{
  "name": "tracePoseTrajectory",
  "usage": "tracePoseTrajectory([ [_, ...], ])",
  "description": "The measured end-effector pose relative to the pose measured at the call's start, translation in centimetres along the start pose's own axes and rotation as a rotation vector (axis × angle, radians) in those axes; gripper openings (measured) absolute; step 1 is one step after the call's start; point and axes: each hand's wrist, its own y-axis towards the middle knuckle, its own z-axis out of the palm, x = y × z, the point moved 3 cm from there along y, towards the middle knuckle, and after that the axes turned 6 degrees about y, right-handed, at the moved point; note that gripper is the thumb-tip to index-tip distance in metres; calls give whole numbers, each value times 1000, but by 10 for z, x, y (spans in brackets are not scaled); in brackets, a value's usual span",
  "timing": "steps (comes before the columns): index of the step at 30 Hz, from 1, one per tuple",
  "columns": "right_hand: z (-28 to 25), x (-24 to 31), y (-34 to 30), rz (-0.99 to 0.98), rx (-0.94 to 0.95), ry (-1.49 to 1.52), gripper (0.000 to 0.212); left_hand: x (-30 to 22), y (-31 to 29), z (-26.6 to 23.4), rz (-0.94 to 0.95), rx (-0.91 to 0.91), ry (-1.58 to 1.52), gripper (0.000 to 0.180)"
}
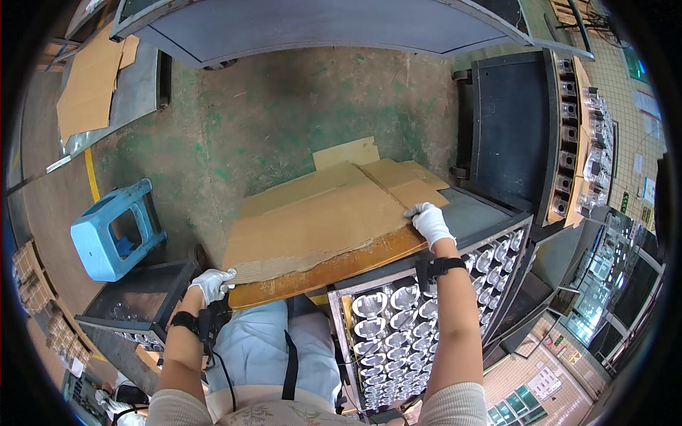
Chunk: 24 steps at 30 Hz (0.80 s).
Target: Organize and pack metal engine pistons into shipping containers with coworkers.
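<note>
Cardboard sheet over a brown board, one gloved hand at each end

My left hand is nearly closed, fingers and thumb pinched on the sheet's near left corner, by the board's left end. My right hand sits at the board's right end, fingers curled down on the sheet; whether they grip it or only press, I cannot tell. The sheet's torn, ribbed near edge leaves a strip of board bare along the side nearest my lap. Beyond its far edge, floor stretches to the grey cart opposite, giving me room forward. Leftward, a blue stool stands apart from the sheet. Rightward is tighter: a grey-topped rack of clear, shiny pieces comes right up beside the board, with a dark cart past it. As for writing, a white notice hangs at lower right, its print too small to make out, and a pale label strip lies along the edge of the far-left table.
</note>
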Motion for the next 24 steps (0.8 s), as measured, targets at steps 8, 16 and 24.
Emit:
tracePoseTrajectory([
  [8,3,25,28,465,72,-165,43,4,22,-23,-84,40,329,32],
  [16,12,30,49,502,263,-298,55,-6,14,-7,18,116,82,51],
  [24,10,54,64,525,213,-279,48,-35,19,-22,-25,-122,-53,44],
])
